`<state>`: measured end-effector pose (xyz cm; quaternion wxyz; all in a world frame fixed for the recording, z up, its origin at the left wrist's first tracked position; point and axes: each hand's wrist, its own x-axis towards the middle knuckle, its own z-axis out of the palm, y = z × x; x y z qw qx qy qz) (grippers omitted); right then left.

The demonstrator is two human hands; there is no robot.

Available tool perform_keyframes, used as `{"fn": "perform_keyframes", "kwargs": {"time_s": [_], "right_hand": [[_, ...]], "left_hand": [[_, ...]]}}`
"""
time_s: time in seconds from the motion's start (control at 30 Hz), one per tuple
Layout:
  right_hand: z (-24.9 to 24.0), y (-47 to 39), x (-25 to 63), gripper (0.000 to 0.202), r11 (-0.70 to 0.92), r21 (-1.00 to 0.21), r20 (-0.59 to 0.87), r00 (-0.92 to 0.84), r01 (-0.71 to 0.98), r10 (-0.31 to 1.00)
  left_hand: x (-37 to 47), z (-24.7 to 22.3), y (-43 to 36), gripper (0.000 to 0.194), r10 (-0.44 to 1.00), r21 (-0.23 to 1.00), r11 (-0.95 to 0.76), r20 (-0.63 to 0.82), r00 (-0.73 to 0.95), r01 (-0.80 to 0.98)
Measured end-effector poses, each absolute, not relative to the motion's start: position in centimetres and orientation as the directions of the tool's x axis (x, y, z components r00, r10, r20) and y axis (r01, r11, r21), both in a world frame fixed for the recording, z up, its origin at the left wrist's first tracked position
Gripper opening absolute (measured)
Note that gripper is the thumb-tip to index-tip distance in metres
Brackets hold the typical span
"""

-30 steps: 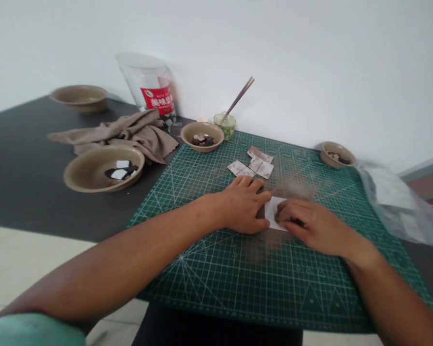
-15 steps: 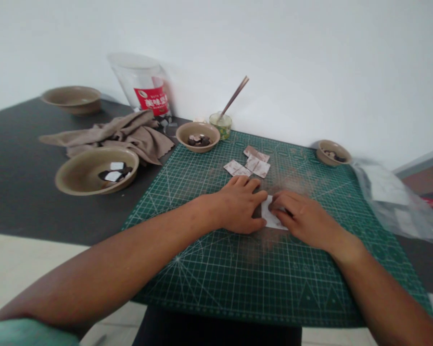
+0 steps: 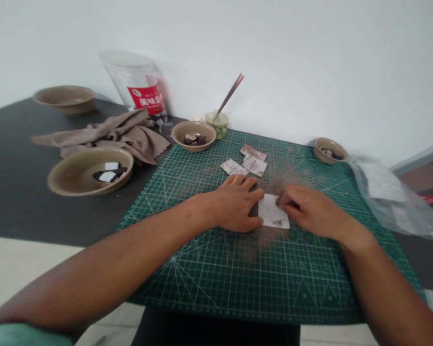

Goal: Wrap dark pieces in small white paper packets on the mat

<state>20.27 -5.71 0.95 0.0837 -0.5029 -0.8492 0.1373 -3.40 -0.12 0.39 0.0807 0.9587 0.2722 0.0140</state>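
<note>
A white square piece [image 3: 273, 211], thin like paper or cloth and stained brown in places, lies flat on the green cutting mat [image 3: 209, 274]. My left hand [image 3: 240, 204] rests palm down with fingers apart, its thumb and fingertips at the left edge of the square. Over the square's upper right part, my right hand [image 3: 310, 209] is closed in a pinch; something small and dark may be between the fingertips, but I cannot make it out. Just beyond my left hand lie several brown-smeared white squares [image 3: 254, 165], each with a line across it.
Bowls with small dark and pale pieces stand at the left [image 3: 90, 170], the back [image 3: 194, 134] and the right [image 3: 330, 150]. A brown cloth [image 3: 130, 132], a clear tub [image 3: 133, 81], another bowl [image 3: 64, 100], a cup with sticks [image 3: 217, 124] and a plastic bag [image 3: 389, 202] surround the mat.
My right hand has slid right and slightly up across the white square, uncovering more of it. My left hand holds its place on the mat; the whole view has shifted slightly.
</note>
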Motion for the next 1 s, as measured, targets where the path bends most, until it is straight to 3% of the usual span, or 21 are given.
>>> {"fn": "perform_keyframes", "kwargs": {"time_s": [0.13,0.33,0.47,0.53,0.63,0.73,0.87,1.0], "right_hand": [[0.7,-6.3,19.9,0.011,0.544,-0.438,-0.017,-0.612,0.715,0.791],[0.5,-5.4,19.7,0.009,0.467,-0.322,0.065,-0.473,0.824,0.879],[1.2,-6.0,19.9,0.011,0.514,-0.409,-0.055,-0.583,0.754,0.811],[1.1,-6.2,19.4,0.012,0.540,-0.430,-0.043,-0.614,0.723,0.788],[0.7,-5.9,18.9,0.011,0.506,-0.384,0.034,-0.535,0.772,0.844],[1.0,-5.6,19.6,0.009,0.440,-0.350,0.014,-0.465,0.827,0.885],[1.4,-6.1,20.1,0.011,0.482,-0.444,-0.082,-0.570,0.755,0.818],[0.5,-5.8,19.5,0.010,0.512,-0.442,0.028,-0.558,0.737,0.829]], "left_hand": [[-3.4,0.4,-0.1,0.055,0.519,0.176,-0.839,-0.023,0.855,0.514],[-3.4,0.4,-0.1,0.055,0.530,0.166,-0.834,-0.022,0.848,0.526],[-3.4,0.3,-0.1,0.056,0.525,0.175,-0.835,-0.031,0.851,0.522],[-3.4,0.3,-0.1,0.054,0.525,0.176,-0.834,-0.037,0.850,0.522],[-3.3,0.3,-0.1,0.055,0.534,0.171,-0.830,-0.031,0.845,0.531],[-3.3,0.3,-0.1,0.057,0.539,0.170,-0.827,-0.029,0.842,0.535],[-3.4,0.3,-0.1,0.054,0.520,0.168,-0.840,-0.023,0.854,0.516],[-3.4,0.2,-0.1,0.054,0.521,0.162,-0.841,-0.011,0.854,0.516]]}}
